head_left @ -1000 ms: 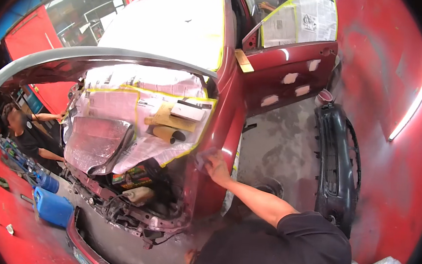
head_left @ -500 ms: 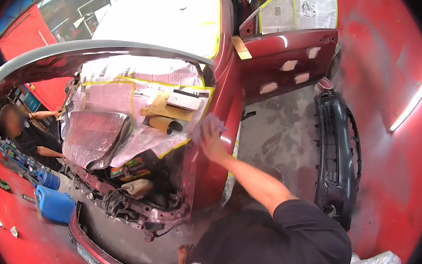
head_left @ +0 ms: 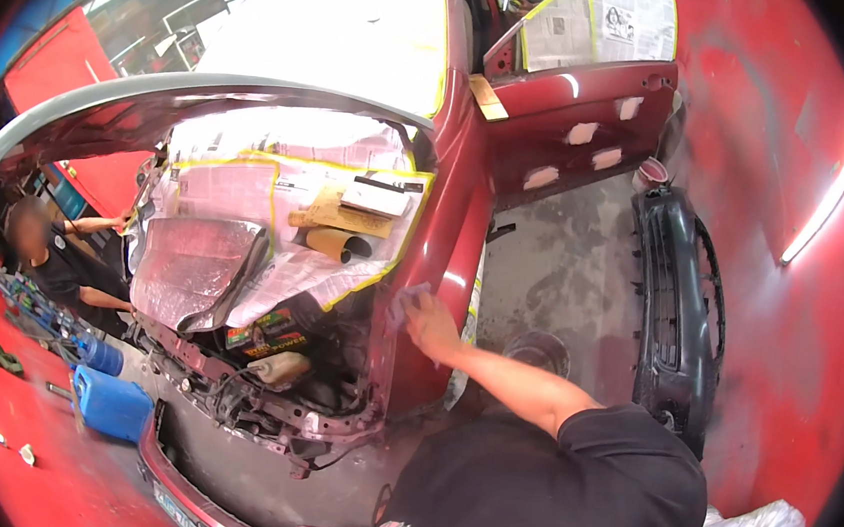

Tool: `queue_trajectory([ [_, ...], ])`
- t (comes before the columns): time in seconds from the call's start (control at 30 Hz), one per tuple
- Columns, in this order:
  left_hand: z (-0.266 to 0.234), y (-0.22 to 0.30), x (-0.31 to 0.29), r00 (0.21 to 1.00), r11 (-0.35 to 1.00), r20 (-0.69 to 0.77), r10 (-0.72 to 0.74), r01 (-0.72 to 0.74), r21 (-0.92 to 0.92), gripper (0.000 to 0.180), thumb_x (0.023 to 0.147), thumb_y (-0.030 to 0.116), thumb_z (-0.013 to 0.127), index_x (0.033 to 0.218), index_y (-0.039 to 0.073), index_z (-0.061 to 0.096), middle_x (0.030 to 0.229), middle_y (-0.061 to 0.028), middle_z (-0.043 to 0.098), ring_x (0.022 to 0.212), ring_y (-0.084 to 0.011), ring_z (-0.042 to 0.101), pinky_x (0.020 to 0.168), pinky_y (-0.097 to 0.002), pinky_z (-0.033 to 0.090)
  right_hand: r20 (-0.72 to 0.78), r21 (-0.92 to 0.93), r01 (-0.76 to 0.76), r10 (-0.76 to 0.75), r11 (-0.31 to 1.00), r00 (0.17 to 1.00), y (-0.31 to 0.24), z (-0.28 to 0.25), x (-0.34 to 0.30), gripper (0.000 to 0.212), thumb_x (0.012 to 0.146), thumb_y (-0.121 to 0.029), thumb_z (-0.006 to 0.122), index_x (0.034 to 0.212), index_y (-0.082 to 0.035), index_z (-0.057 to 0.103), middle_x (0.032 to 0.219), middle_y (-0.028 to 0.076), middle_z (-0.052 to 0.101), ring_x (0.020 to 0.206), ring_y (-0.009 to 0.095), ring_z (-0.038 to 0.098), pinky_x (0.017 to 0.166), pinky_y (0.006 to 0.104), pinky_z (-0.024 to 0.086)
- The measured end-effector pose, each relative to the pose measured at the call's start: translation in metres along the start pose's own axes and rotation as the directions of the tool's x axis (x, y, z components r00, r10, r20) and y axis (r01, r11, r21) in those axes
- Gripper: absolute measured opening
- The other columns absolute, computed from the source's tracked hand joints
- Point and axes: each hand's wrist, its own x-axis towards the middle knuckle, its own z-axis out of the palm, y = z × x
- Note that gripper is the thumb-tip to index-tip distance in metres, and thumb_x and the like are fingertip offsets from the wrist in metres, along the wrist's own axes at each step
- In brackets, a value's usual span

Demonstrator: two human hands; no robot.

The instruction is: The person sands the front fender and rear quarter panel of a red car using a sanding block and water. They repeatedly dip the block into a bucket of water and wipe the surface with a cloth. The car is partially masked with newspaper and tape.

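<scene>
Head view: right hand curls half-closed on purple cloth against fender near printed newspaper; left hand unseen.

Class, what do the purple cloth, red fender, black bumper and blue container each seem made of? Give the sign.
Purple cloth: apparently soft fabric, matt; it crumples at the right hand.
Red fender: probably painted sheet metal, glossy; a light streak reflects.
Black bumper: likely moulded plastic, satin; slotted shape.
Blue container: probably plastic, slight sheen; rounded edges, even colour.
</scene>
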Motion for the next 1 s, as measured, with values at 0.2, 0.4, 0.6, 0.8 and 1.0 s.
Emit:
queue_trajectory([
  [0.2, -0.025, -0.016, 0.002, 1.0, 0.997, 0.018, 0.013, -0.012, -0.078, 0.024, 0.101, 0.022, 0.065, 0.1, -0.001, 0.07, 0.078, -0.013, 0.07, 0.057, -0.017, 0.063, 0.048, -0.0284, 0.047, -0.068, 0.017, -0.14, 0.14, 0.99, 0.988, 0.05, -0.021, 0.073, 0.032, 0.092, -0.016, 0.065, 0.12, 0.001, 0.064, 0.111, 0.02, 0.067, 0.106, 0.044, 0.061, 0.1, 0.0576, 0.046],
  [0.4, -0.026, -0.026, 0.012, 0.997, 0.99, 0.072, -0.004, 0.014, -0.144, 0.026, 0.101, 0.023, 0.067, 0.104, -0.003, 0.071, 0.083, -0.0131, 0.072, 0.062, -0.0158, 0.063, 0.052, -0.0282, 0.049, -0.14, 0.094, -0.236, 0.248, 0.967, 0.959, 0.019, 0.045, 0.03, 0.072, 0.1, -0.024, 0.062, 0.158, 0.008, 0.034, 0.159, 0.048, 0.02, 0.147, 0.066, 0.024, 0.124, 0.0612, 0.027],
  [0.6, -0.009, -0.072, 0.018, 0.9, 0.856, 0.034, 0.435, -0.425, 0.295, 0.031, 0.102, 0.026, 0.068, 0.114, -0.002, 0.073, 0.089, -0.0086, 0.074, 0.082, -0.0158, 0.067, 0.074, -0.0331, 0.054, 0.007, 0.184, -0.188, 0.19, 0.965, 0.982, -0.011, 0.045, -0.014, 0.07, 0.106, -0.03, 0.056, 0.158, 0.009, 0.032, 0.161, 0.047, 0.018, 0.15, 0.065, 0.019, 0.126, 0.0605, 0.021],
  [0.8, -0.017, -0.055, 0.0, 0.983, 0.985, -0.057, 0.172, -0.173, -0.014, 0.031, 0.103, 0.025, 0.065, 0.116, -0.003, 0.067, 0.088, -0.0123, 0.072, 0.074, -0.0181, 0.068, 0.066, -0.0302, 0.053, -0.147, 0.198, -0.217, 0.247, 0.956, 0.958, 0.082, 0.045, 0.073, 0.067, 0.108, -0.031, 0.052, 0.158, 0.009, 0.033, 0.16, 0.046, 0.022, 0.149, 0.062, 0.025, 0.125, 0.0589, 0.027],
  [1.0, 0.004, 0.04, -0.067, 0.997, 0.995, -0.061, -0.054, 0.049, -0.085, 0.024, 0.102, 0.022, 0.067, 0.109, -0.001, 0.068, 0.086, -0.01, 0.07, 0.068, -0.0156, 0.064, 0.06, -0.0274, 0.049, -0.151, -0.091, -0.164, 0.149, 0.982, 0.977, 0.081, 0.029, 0.067, 0.062, 0.106, -0.023, 0.052, 0.158, 0.005, 0.033, 0.16, 0.043, 0.026, 0.145, 0.065, 0.026, 0.123, 0.0642, 0.025],
])
